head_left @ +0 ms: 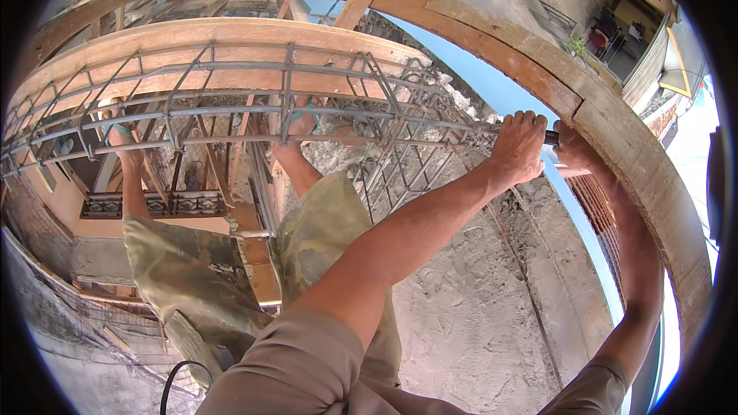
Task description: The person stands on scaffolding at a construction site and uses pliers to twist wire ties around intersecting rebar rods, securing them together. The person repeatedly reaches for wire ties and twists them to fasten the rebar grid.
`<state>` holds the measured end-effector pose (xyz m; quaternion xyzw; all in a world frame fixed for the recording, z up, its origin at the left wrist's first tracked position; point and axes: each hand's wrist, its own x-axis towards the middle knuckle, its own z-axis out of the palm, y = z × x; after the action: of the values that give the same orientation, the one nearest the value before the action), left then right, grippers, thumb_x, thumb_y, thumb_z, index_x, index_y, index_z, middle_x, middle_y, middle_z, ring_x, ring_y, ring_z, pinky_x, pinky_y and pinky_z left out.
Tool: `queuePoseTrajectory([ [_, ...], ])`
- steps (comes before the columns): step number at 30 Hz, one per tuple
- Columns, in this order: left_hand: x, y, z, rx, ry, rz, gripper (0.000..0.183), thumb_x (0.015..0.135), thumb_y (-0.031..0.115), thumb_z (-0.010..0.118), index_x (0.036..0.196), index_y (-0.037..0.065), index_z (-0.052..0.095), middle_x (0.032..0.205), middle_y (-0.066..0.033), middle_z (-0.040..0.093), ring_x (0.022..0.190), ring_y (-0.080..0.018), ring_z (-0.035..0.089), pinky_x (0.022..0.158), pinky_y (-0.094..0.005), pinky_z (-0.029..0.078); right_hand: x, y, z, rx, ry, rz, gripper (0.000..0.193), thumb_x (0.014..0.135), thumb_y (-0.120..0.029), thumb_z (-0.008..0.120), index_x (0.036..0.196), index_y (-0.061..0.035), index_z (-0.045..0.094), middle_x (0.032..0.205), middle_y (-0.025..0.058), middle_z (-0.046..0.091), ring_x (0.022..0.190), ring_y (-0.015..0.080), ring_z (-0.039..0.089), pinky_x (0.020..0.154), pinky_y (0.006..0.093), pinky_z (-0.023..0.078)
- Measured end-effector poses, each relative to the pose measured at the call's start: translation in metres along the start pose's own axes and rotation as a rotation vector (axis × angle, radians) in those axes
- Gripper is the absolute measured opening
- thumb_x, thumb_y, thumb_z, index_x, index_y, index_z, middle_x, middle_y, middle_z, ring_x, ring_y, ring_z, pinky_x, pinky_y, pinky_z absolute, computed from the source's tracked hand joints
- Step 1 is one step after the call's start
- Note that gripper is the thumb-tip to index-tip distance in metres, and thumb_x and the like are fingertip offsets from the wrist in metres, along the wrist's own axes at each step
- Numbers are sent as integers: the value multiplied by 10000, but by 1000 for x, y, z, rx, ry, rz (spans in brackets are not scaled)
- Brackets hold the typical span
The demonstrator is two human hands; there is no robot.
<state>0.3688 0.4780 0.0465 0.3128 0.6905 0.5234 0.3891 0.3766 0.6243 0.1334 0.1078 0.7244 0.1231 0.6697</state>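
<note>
My left hand (523, 144) is closed in a fist at the right end of a long steel rebar cage (284, 111). Between my two hands shows a short piece of a dark bar (551, 138); its kind is not plain. My left fingers wrap round it. My right hand (573, 147) is curled at the bar's other end, in shadow and partly covered by a curved-looking wooden beam (530, 69). The cage is made of long bars with square ties, and runs leftward across the view.
A wooden board (231, 34) lies along the cage's far side. My sandalled feet (304, 119) stand apart below the cage, over a drop with timber and an ornamental grille (154, 204). Rough mortar wall (469, 284) lies below my left arm. Ground and a building show far below.
</note>
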Motion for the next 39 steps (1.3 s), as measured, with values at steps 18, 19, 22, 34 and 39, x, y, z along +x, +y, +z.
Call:
queuePoseTrajectory([
  [18,24,-21,-5,-169,-276,-109,395,606,152,774,924,-15,608,765,-197,665,731,-303,666,652,-406,516,3,-10,5,635,392,-139,206,770,-29,586,969,-40,639,720,89,621,706,298,647,688,421,528],
  [19,11,-15,0,-87,-25,-41,405,625,163,778,947,-3,598,751,-186,663,723,-314,669,658,-410,516,3,-1,4,322,237,-163,178,773,-36,595,945,-28,641,716,99,621,691,305,645,673,420,526],
  [22,4,-1,4,-138,-195,-100,393,679,188,765,978,20,573,713,-159,657,697,-334,666,658,-421,510,5,6,-24,146,-340,-57,295,734,-144,689,989,-16,618,800,147,638,717,304,645,693,418,518],
  [34,56,-50,-21,-435,-658,-214,329,539,220,796,752,-9,694,787,-179,695,698,-261,673,614,-355,546,2,-19,-17,-570,476,-80,479,851,-224,559,1324,-168,507,1295,102,529,1162,246,528,934,465,459],
  [39,8,-3,-10,-184,-106,-163,667,612,155,837,1114,-45,445,978,-181,547,947,-295,554,837,-402,428,6,5,-23,-765,124,-246,477,864,-250,563,1309,-89,498,1185,136,600,978,236,630,794,393,553],
])
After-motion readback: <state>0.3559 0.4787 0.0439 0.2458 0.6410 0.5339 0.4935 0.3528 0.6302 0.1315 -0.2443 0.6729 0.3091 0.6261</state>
